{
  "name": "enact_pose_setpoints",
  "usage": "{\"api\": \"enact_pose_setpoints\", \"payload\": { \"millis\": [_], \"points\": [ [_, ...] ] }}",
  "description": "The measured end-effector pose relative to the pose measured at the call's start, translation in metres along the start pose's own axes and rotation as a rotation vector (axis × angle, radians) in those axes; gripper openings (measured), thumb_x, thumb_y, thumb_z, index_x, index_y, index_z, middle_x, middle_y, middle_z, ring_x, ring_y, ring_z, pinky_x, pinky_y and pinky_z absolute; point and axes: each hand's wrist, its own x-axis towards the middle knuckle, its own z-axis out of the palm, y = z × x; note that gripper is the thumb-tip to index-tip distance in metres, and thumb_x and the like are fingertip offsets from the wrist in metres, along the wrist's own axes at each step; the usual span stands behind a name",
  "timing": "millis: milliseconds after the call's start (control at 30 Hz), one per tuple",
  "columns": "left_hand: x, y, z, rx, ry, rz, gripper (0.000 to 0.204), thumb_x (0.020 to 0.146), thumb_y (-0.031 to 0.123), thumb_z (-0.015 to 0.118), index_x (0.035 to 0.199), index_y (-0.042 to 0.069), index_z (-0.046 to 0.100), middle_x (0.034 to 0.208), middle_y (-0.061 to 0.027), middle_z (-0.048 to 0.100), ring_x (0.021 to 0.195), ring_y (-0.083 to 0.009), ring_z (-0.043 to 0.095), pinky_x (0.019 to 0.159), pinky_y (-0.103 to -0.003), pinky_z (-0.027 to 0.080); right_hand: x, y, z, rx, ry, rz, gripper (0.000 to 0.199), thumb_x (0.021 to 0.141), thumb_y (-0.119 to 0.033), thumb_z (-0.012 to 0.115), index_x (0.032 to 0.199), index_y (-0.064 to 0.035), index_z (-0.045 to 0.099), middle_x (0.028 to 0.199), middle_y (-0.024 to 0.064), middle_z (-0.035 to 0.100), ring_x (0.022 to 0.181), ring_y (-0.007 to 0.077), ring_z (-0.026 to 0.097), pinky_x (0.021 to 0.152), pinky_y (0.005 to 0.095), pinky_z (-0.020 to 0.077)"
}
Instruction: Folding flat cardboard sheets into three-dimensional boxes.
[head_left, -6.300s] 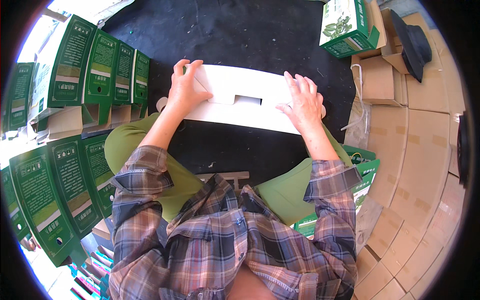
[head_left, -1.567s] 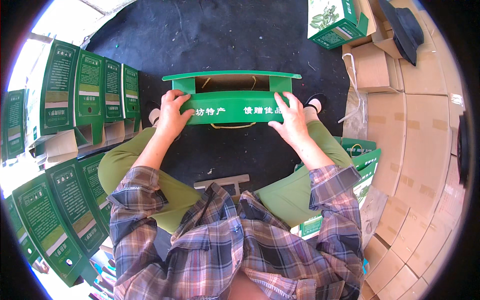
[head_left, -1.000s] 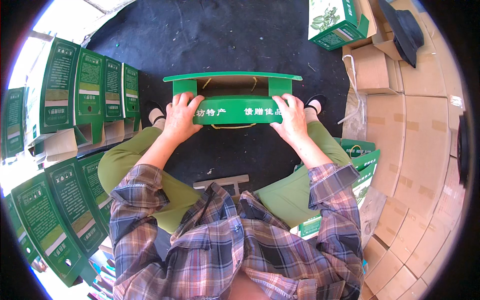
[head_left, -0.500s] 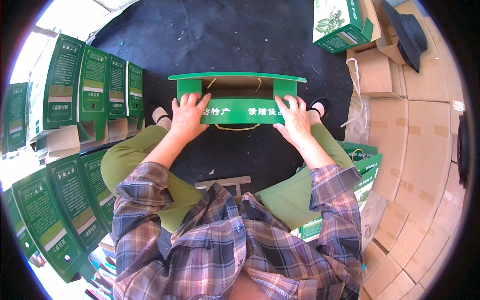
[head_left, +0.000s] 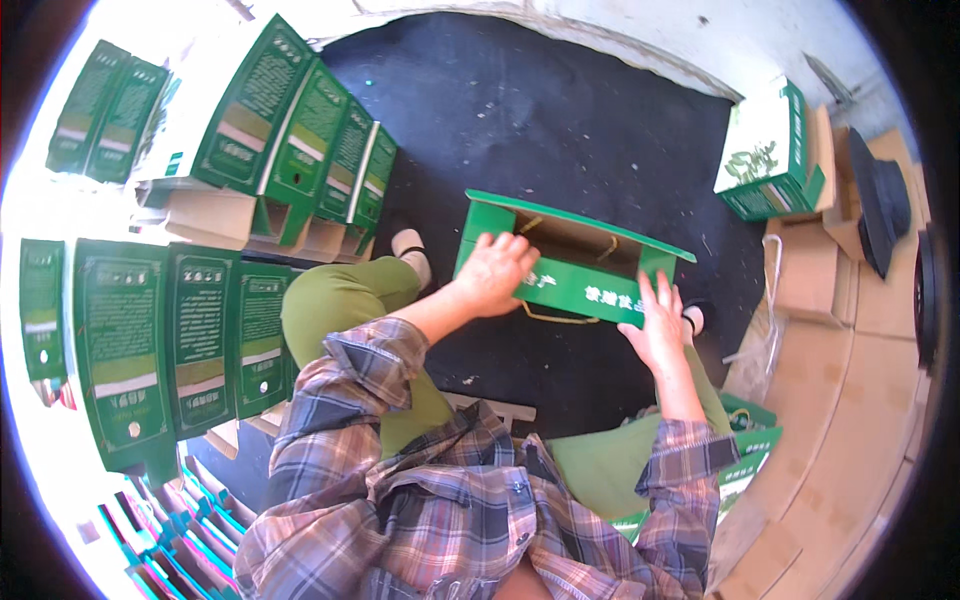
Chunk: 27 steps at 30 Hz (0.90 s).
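Between my feet (head_left: pixel 411 262), over the black floor sheet (head_left: pixel 560 130), is the green carton (head_left: pixel 578 280), its top open. My left grip (head_left: pixel 497 273) and right grip (head_left: pixel 655 318) touch opposite ends of its near panel (head_left: pixel 568 293); whether either is clamped on it I cannot tell.

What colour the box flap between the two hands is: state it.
Green, with white lettering; the box flap shows best in the head view.

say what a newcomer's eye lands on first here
Probably the open, oblong green cardboard box near the centre, with the person's left fingers and right fingers on its near panel. Next, perhaps, the rows of green cardboard cartons at left and the black brimmed hat at upper right.
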Motion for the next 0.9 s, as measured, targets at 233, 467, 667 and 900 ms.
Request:
{"api": "enact_pose_setpoints", "payload": {
  "millis": [233,467,667,900],
  "points": [
    [-0.001,-0.003,-0.004,-0.237,0.016,-0.156,0.072,0.062,0.041,0.076,0.118,0.001,0.057,0.107,-0.0155,0.054,0.105,-0.0317,0.052,0.088,-0.044,0.042,0.011,0.031,-0.026,0.228,0.268,-0.012,0.069,0.077,-0.015,0.073,0.139,-0.0081,0.045,0.148,0.0184,0.035,0.134,0.0339,0.036,0.110,0.0403,0.0305],
    [-0.003,-0.021,-0.012,-0.822,-0.095,-0.600,0.079,0.063,0.044,0.078,0.121,-0.006,0.057,0.117,-0.0240,0.050,0.117,-0.0342,0.047,0.100,-0.042,0.040,0.012,0.054,-0.043,0.399,0.373,0.106,0.055,0.083,-0.015,0.068,0.134,-0.0074,0.051,0.142,0.0186,0.042,0.132,0.0325,0.040,0.110,0.0390,0.0313],
    [-0.001,-0.031,-0.087,-1.512,0.266,-0.522,0.061,0.076,0.019,0.073,0.124,-0.010,0.051,0.111,-0.0173,0.061,0.093,-0.0212,0.063,0.082,-0.030,0.050,0.009,0.056,-0.050,0.476,0.340,0.130,0.049,0.083,-0.011,0.066,0.130,-0.0041,0.054,0.140,0.0180,0.045,0.129,0.0309,0.044,0.107,0.0375,0.0348],
    [-0.031,-0.085,-0.240,-1.581,0.946,-0.520,0.030,0.086,0.030,0.064,0.100,0.003,0.057,0.089,-0.0080,0.063,0.082,-0.0189,0.065,0.073,-0.033,0.054,0.006,0.048,-0.046,0.413,0.233,0.041,0.046,0.084,-0.014,0.065,0.127,-0.0022,0.055,0.135,0.0189,0.049,0.126,0.0315,0.047,0.106,0.0369,0.0356]
  ]
}}
